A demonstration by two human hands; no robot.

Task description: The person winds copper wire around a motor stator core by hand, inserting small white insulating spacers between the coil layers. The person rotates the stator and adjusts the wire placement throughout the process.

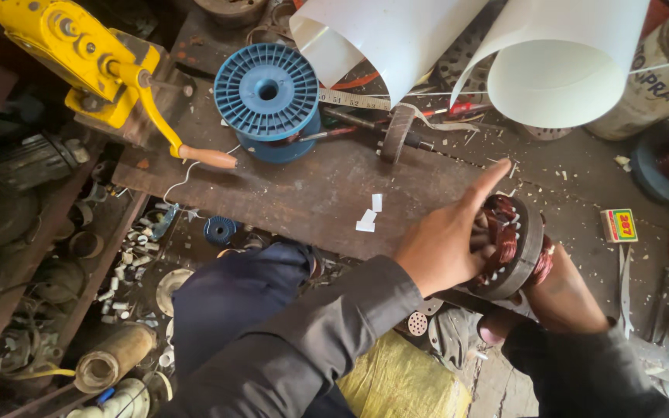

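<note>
Left grip point(447, 244) presses splayed fingers into the motor stator point(514, 246) at four o'clock on the bench point(311, 190); right grip point(559, 290) cups it underneath. Heavy, rigid iron; copper windings look delicate, so hold the outer ring.

Two white sheet rolls point(458, 54) (both curled) and one blue spool point(267, 97) were counted beyond the left hand point(447, 244).
</note>
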